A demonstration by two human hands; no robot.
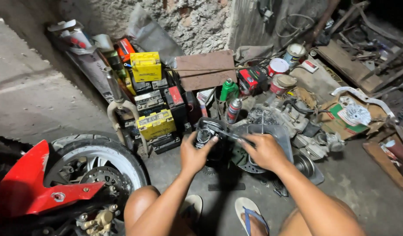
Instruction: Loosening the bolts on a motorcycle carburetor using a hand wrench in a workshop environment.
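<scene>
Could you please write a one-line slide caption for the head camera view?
Left hand and right hand grip a dark engine part beside stacked batteries and a motorcycle wheel.

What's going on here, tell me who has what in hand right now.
A person crouches on a concrete floor in a cluttered workshop. The left hand grips a dark metal part and the right hand presses a slim tool across it. Under the hands lies a brake disc. Beside the left knee stands a motorcycle front wheel with a red fender. Behind are stacked batteries, spray cans and an engine.
</scene>
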